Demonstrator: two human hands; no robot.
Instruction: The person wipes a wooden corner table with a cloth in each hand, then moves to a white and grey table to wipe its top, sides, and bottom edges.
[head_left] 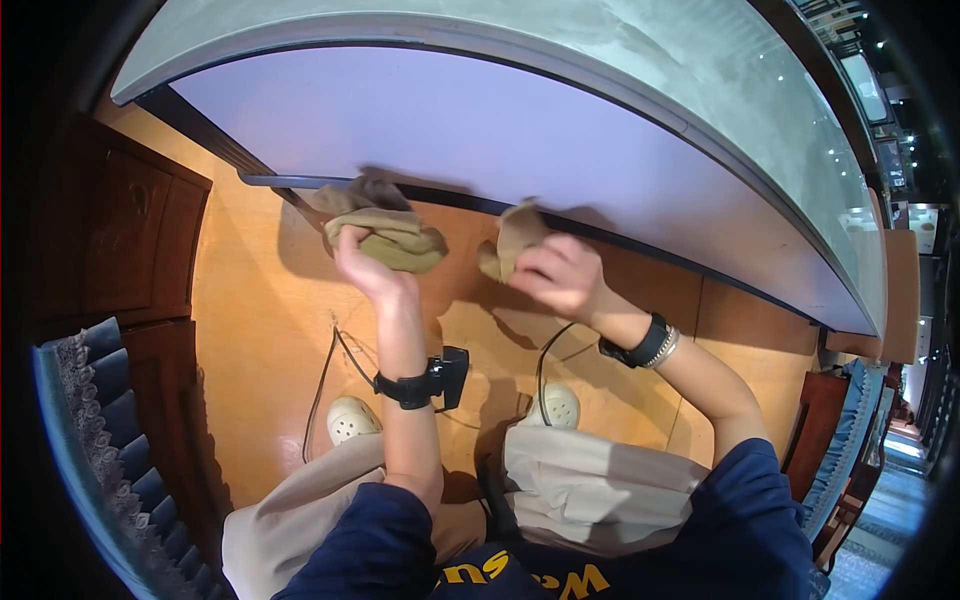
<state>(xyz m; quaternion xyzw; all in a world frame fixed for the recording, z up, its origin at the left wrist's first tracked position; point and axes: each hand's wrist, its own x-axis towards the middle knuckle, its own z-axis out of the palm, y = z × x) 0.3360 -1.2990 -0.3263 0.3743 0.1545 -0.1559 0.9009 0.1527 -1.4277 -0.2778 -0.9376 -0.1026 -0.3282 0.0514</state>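
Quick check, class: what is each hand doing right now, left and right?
Left hand: closed on a bunched olive cloth.
Right hand: slightly blurred, fingers curled, gripping a tan cloth.

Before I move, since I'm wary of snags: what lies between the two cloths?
Bare stretch: the head view shows only shadowed floor between the left-hand cloth and the right-hand cloth.

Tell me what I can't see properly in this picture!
In the head view:
- Left hand: most fingers hidden by the folded olive-green cloth.
- Right hand: blurred, gripping a bunched tan cloth.
- Dark blue short-sleeved shirt: yellow lettering cut off by the bottom edge.
- Far-right background: too small.
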